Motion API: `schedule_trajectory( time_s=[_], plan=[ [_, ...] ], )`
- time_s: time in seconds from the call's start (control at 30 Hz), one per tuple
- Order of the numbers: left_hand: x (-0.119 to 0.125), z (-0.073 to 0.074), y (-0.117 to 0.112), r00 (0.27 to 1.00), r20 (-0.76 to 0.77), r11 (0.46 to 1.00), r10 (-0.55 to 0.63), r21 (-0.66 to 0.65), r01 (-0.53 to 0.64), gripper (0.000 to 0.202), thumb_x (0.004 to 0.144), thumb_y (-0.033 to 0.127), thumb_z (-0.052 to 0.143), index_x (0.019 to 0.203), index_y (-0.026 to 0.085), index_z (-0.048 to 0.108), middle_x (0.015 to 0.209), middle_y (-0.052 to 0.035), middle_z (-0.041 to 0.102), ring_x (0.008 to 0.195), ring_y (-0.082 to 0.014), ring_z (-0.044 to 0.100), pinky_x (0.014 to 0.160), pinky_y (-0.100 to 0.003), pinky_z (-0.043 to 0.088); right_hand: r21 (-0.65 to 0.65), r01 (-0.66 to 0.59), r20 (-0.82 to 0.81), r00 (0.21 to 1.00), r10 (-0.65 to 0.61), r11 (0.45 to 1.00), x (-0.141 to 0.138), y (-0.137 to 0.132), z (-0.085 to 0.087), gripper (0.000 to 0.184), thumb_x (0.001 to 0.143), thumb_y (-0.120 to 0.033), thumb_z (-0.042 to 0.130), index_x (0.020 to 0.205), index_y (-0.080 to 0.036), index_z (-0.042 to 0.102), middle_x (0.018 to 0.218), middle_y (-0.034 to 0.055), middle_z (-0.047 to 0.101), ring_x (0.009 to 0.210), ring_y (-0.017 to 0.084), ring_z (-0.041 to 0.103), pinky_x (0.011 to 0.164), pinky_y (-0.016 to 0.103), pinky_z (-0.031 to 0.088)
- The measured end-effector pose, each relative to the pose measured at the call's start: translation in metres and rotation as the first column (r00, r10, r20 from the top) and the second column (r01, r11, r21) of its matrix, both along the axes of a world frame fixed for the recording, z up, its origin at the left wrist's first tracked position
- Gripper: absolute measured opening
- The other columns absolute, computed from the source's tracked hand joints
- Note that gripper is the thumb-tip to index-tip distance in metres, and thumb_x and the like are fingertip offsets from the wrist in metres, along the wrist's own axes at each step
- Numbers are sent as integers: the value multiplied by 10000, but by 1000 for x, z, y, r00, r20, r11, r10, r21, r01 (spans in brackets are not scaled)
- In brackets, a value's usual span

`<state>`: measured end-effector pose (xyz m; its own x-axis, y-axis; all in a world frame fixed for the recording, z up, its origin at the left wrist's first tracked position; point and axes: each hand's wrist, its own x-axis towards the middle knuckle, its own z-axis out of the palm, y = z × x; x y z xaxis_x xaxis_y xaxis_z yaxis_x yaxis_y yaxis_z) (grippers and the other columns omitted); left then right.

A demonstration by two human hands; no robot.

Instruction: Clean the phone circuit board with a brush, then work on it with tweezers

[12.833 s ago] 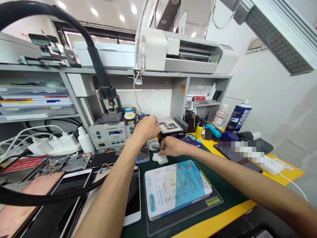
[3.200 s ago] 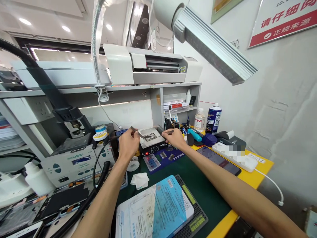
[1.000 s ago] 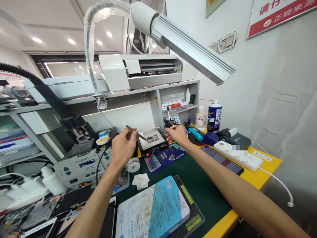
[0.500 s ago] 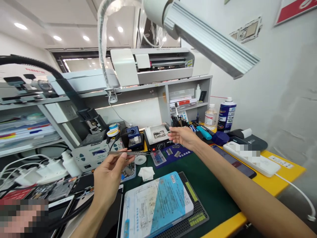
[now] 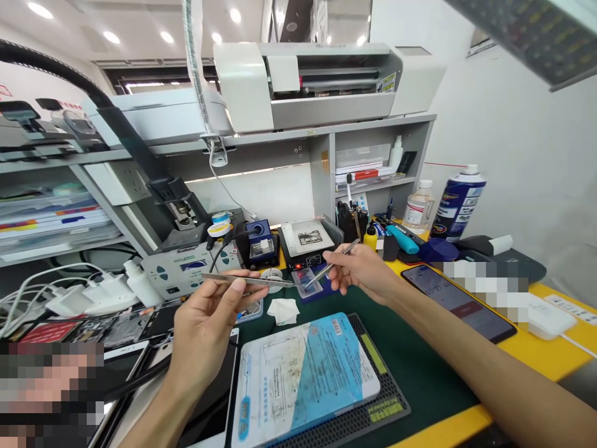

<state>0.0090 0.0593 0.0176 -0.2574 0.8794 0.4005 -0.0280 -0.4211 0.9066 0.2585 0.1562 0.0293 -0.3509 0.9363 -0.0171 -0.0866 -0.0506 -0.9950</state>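
Note:
My left hand (image 5: 209,311) is closed in a pinch on metal tweezers (image 5: 273,282), held almost level with the tip toward the right. My right hand (image 5: 364,270) grips a second, slim metal tool that looks like tweezers (image 5: 321,274), slanting down and left. The two tips are close together above a small clear plastic box (image 5: 308,287); whether they touch, I cannot tell. Behind them stands a small heating plate (image 5: 290,238) with a red light, bearing a dark, thin circuit-board piece (image 5: 310,238). A solder-like reel (image 5: 276,280) is partly hidden behind my left hand's tweezers.
A blue-and-white box (image 5: 308,373) lies on a black mat at the front. White tissue (image 5: 283,311) rests behind it. To the right are a phone (image 5: 459,302), a spray can (image 5: 459,202) and a bottle (image 5: 418,208). A lamp (image 5: 536,37) hangs at upper right.
My right hand has moved from the heating plate down toward the front, its tool now pointing at my left hand's tweezers. The view has shifted downward.

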Motion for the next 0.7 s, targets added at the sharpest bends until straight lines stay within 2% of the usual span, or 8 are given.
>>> schedule_trajectory(
  time_s=[0.1, 0.23, 0.4, 0.57, 0.63, 0.7],
  plan=[
    [-1, -1, -2, 999, -34, 1000, 29, 12, -29, 180, 881, 336, 715, 962, 176, 705, 1176, -36, 667, 1037, -260, 708, 951, -436, 624, 79, 101, 37, 994, -104, 992, 1, 3, -1, 238, 924, -254, 637, 722, -173, 539, 564, 20, 641, 452, 147, 627, 369, 224, 483],
    [-2, -2, -2, 999, -41, 999, 28, -27, -29, 237, 886, 352, 712, 1052, 183, 689, 1160, -50, 688, 1036, -262, 712, 963, -428, 618, 48, 2, -22, 1000, -1, 999, -1, -1, -1, 272, 931, -293, 628, 714, -183, 507, 565, 1, 625, 458, 131, 616, 380, 215, 473],
    [-1, -2, 2, 999, 0, 999, 33, -35, -33, 222, 879, 354, 717, 1016, 182, 686, 1123, -39, 696, 1049, -265, 706, 945, -432, 625, 292, 63, 122, 987, -102, 954, -5, -5, -5, 272, 906, -361, 666, 764, -180, 522, 565, -8, 636, 454, 133, 624, 390, 216, 482],
    [3, -3, 1, 994, -66, 992, 88, -85, -93, 292, 863, 430, 718, 999, 175, 679, 1140, -47, 698, 963, -253, 737, 939, -395, 621, 247, 96, 66, 991, -116, 964, -5, -5, -5, 277, 894, -421, 656, 813, -175, 556, 604, 10, 657, 494, 155, 645, 409, 239, 501],
    [7, -3, -1, 983, -144, 988, 110, -91, -124, 309, 872, 460, 695, 1003, 181, 676, 1136, -46, 700, 923, -235, 745, 911, -366, 627, 344, 163, 128, 967, -218, 925, -3, -3, -5, 289, 910, -447, 625, 849, -166, 594, 651, 26, 677, 510, 150, 646, 435, 245, 512],
    [11, -4, -2, 967, -224, 988, 117, -76, -137, 310, 887, 479, 667, 1003, 192, 668, 1131, -41, 702, 911, -213, 744, 886, -335, 628, 466, 228, 203, 913, -355, 855, 1, 2, -4, 302, 931, -460, 585, 886, -163, 623, 688, 36, 695, 513, 144, 642, 464, 249, 514]
  ],
)
